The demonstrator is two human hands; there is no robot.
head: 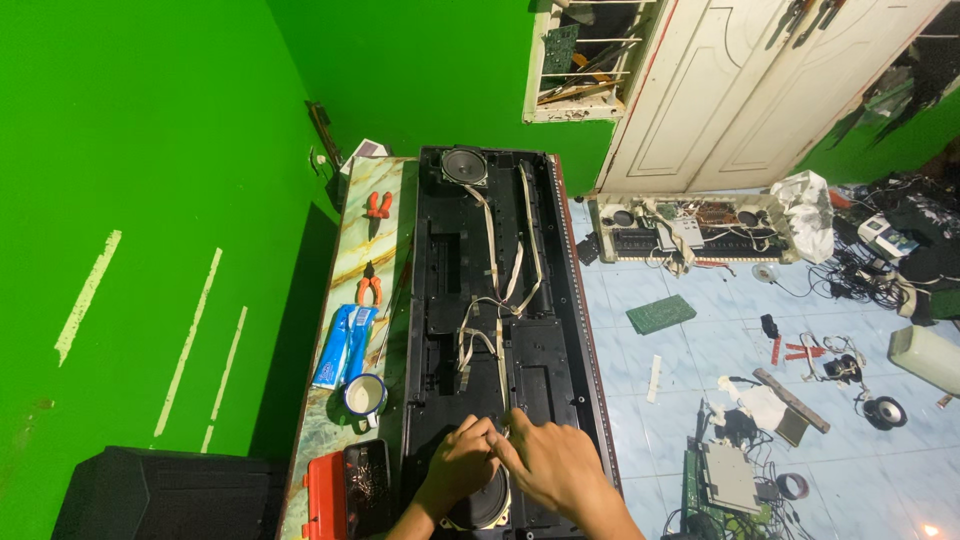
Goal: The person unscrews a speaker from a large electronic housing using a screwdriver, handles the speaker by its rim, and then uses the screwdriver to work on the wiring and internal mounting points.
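Black casing (455,300), left hand (460,462), right hand (553,462) meeting, palms down

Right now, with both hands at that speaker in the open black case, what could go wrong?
The flat ribbon cables run loose along the case right up to the left hand and right hand; a tug might strain or tear them. The mug stands close beside the case, so an elbow could tip it onto the electronics. The open red box near the table edge might get knocked off.

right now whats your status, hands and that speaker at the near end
Left hand and right hand both on the near speaker in the open black keyboard case. Grip unclear. Ribbon cables run close by.
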